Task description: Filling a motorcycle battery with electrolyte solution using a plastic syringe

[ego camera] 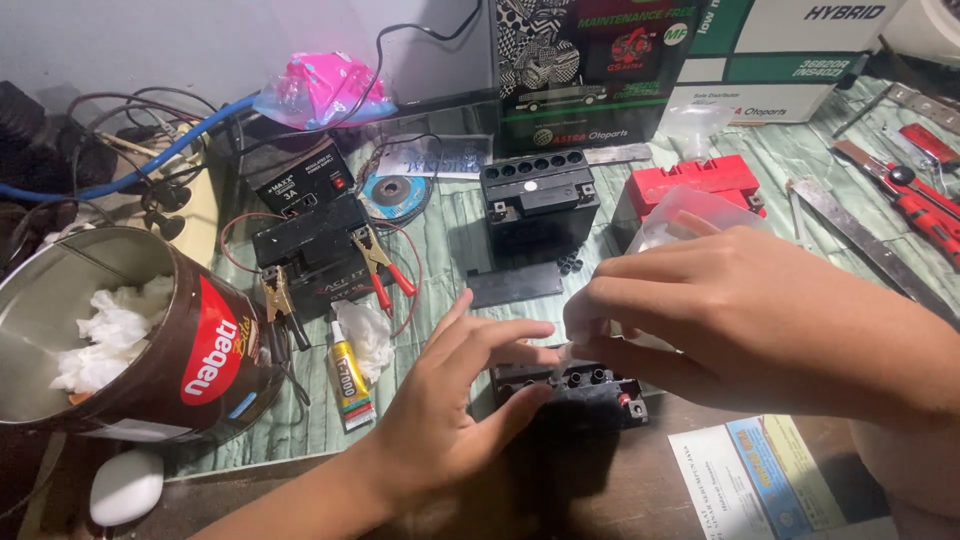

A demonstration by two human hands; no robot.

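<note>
The small black plastic battery with a row of round filler holes [572, 390] sits at the near edge of the green-patterned work surface [450, 230], directly below both hands. The left hand [455, 400] rests on the battery's left end, fingers extended and loosely spread, index finger lying across its top. The right hand [740, 310] hovers over the battery's top, thumb and fingertips pinched on a small clear plastic piece [563, 352] above the filler holes. A second, taller black battery [538, 198] stands well behind. A yellow glue tube [349, 377] lies left of the left hand.
</note>
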